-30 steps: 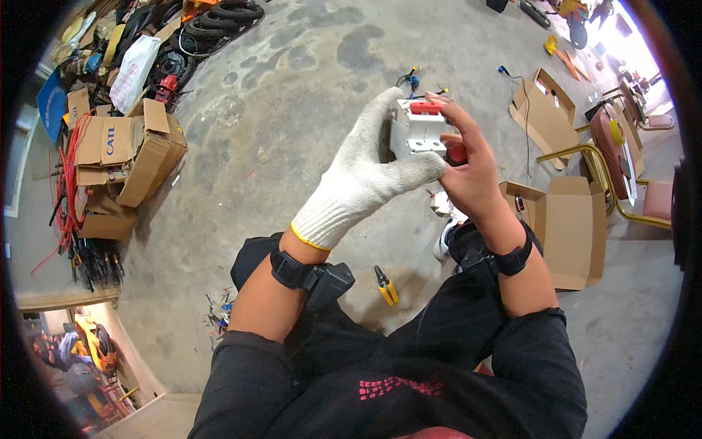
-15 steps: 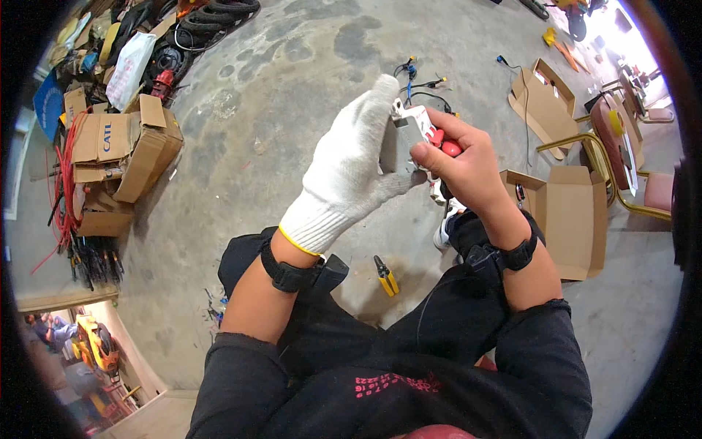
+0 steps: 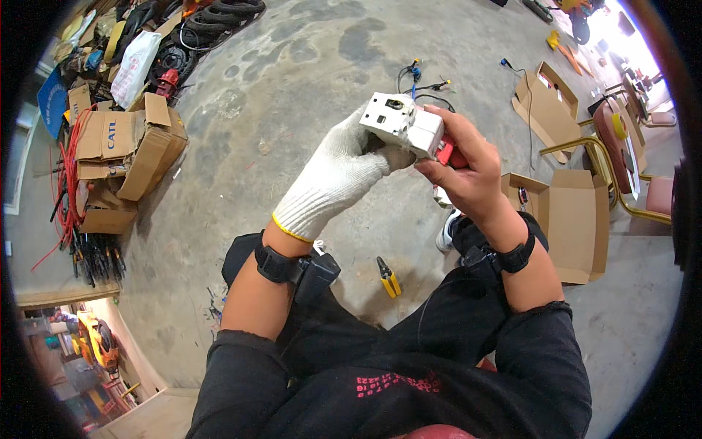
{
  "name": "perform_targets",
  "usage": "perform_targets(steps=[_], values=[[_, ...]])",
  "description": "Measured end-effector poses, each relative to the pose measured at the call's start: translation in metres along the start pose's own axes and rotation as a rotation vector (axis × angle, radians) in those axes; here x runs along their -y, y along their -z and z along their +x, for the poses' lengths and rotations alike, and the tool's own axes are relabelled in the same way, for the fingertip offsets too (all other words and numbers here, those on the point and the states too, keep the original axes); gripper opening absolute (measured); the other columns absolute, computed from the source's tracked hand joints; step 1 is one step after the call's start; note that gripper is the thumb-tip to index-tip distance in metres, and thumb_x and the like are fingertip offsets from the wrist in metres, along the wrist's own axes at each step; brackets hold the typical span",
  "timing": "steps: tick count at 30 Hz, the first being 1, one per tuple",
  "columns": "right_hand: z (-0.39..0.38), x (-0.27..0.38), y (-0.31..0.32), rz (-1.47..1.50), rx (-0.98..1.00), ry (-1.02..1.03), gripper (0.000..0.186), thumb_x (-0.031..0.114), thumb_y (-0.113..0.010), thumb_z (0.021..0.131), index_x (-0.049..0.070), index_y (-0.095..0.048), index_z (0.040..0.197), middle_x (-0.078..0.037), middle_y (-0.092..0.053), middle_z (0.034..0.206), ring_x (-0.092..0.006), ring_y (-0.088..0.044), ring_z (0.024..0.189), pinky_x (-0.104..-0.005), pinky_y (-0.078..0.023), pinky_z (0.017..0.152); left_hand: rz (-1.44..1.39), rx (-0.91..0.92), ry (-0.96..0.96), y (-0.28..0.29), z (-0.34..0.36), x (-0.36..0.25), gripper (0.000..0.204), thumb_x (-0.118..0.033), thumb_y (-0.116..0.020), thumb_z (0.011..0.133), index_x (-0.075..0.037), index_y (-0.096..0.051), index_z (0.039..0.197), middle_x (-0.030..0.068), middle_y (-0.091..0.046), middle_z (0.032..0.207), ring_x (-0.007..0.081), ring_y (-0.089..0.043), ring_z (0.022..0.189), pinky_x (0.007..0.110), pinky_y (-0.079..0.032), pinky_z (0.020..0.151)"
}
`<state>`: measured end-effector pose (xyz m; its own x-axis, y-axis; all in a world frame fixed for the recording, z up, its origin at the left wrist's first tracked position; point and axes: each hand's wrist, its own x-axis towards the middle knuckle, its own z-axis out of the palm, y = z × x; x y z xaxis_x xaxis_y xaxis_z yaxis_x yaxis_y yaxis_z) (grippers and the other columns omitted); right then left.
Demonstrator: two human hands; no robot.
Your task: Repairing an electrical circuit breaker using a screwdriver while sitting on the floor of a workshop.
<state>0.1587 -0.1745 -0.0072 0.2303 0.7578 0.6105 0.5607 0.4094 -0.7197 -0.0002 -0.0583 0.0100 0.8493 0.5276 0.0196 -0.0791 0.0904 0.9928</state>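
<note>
A white boxy circuit breaker (image 3: 395,117) with square slots and a round screw hole is held up over the floor. My left hand (image 3: 333,157), in a white knitted glove, is closed around its left and lower side. The fingers of my bare right hand (image 3: 472,157) grip its right end. A red part (image 3: 444,151) shows between the breaker and my right palm; its full shape is hidden. Below my hands, yellow-handled wire strippers (image 3: 390,278) lie on the floor between my legs.
Cables with blue and yellow connectors (image 3: 415,72) lie beyond my hands. To the right are an opened cardboard box (image 3: 578,219), another flattened carton (image 3: 545,106) and a gold-framed chair (image 3: 610,157). Cartons (image 3: 131,150) and red cable (image 3: 69,175) stand at the left.
The breaker has turned, so its slotted white face now shows. My gloved left hand, stretched open beside it before, has closed onto it; my right hand keeps its hold.
</note>
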Motion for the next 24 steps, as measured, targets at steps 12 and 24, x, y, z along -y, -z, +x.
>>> perform_targets(steps=[12, 24], values=[[0.001, -0.006, 0.006, -0.235, -0.104, 0.024, 0.05, 0.014, -0.079, 0.073, 0.0, -0.063, 0.119, -0.009, -0.063, 0.087, -0.0135, -0.052, 0.066, -0.0257, -0.046, 0.059, -0.523, -0.094, 0.043, 0.005, 0.002, 0.005, 0.045, -0.007, -0.061, 0.089, -0.001, -0.047, 0.132, 0.0118, -0.057, 0.123, 0.0233, -0.06, 0.109, 0.039, -0.05, 0.093], [-0.006, -0.006, 0.012, -0.258, -0.25, -0.316, 0.045, 0.022, -0.076, 0.079, 0.001, -0.064, 0.116, -0.001, -0.059, 0.071, -0.0042, -0.04, 0.057, -0.0208, -0.039, 0.053, -0.1, -0.236, 0.128, -0.028, -0.039, -0.026, 0.065, 0.006, -0.048, 0.067, -0.001, -0.046, 0.132, 0.0093, -0.056, 0.115, 0.0181, -0.055, 0.105, 0.029, -0.047, 0.083]])
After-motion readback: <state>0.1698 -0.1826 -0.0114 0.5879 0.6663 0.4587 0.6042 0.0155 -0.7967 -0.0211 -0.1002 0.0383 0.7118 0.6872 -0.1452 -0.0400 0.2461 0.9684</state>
